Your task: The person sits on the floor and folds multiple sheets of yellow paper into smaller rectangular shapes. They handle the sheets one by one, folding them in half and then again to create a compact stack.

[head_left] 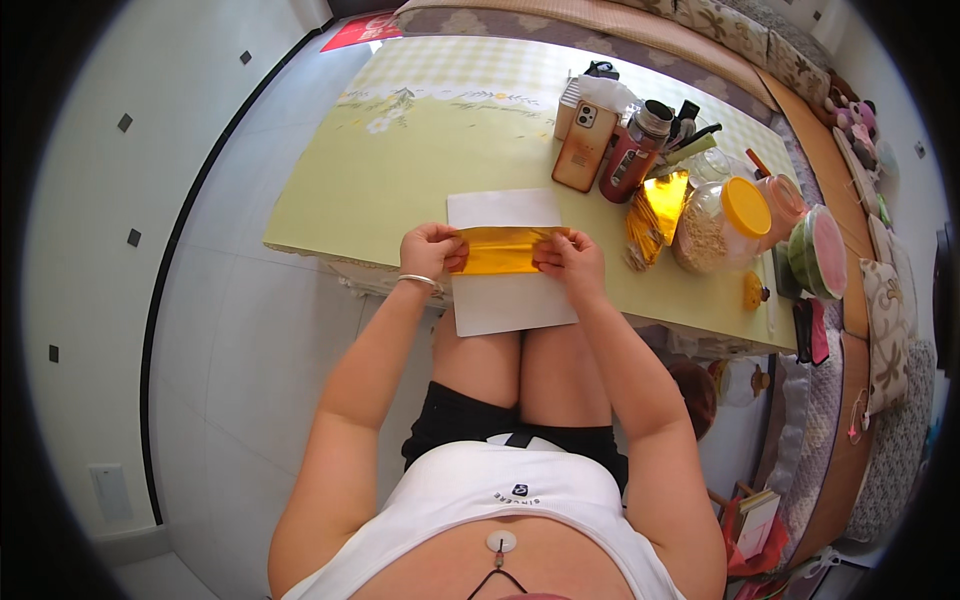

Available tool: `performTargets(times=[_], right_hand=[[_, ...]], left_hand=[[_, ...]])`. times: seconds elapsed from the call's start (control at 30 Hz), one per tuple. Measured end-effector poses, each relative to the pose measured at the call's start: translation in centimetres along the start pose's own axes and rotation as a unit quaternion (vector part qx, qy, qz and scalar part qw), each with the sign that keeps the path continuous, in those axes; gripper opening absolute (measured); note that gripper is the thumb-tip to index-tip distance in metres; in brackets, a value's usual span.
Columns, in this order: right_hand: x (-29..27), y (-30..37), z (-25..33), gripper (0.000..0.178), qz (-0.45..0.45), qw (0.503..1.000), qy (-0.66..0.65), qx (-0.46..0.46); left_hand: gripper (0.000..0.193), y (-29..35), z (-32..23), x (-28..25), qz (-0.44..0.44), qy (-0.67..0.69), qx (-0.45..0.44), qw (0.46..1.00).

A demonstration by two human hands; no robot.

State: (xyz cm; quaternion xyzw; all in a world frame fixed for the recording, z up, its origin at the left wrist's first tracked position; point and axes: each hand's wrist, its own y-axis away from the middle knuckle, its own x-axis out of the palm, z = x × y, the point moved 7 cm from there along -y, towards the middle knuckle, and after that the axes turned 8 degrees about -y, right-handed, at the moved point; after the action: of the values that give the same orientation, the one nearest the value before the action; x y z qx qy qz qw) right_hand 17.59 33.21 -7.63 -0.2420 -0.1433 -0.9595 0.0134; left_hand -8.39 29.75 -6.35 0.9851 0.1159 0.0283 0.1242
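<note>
Between my two hands a shiny gold foil sheet [499, 251] is stretched in a flat, wide strip. My left hand [432, 252] pinches its left end, and my right hand [570, 261] pinches its right end. Beneath the foil lies a white paper sheet [510, 305], showing above and below the strip and reaching past the near table edge over my lap. To the right of my right hand stands a stack of gold foil pieces [655, 220], partly folded upright.
On the table [400, 170], right of the foil, stand a phone [587, 147], a dark red bottle [634, 155], a yellow-lidded jar [712, 235] of flakes, and a cut watermelon [818, 252] under pink wrap. A sofa [560, 25] runs along the far side.
</note>
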Motion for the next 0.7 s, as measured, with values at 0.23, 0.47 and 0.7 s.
performTargets(times=[0.23, 0.47, 0.7], right_hand=[[-1.6, 0.3, 0.9, 0.016, -0.003, 0.993, 0.122, -0.006], [-2.2, 2.0, 1.6, 0.019, 0.008, 0.961, 0.273, -0.036], [-2.6, 2.7, 2.2, 0.029, -0.026, 0.845, 0.518, -0.130]], left_hand=[[0.007, 0.2, 1.2, -0.1, -0.012, -0.054, 0.014, 0.998], [0.017, 2.4, -0.2, -0.1, -0.014, -0.273, 0.087, 0.958], [0.025, 3.6, -1.2, 0.7, 0.019, -0.412, 0.212, 0.886]])
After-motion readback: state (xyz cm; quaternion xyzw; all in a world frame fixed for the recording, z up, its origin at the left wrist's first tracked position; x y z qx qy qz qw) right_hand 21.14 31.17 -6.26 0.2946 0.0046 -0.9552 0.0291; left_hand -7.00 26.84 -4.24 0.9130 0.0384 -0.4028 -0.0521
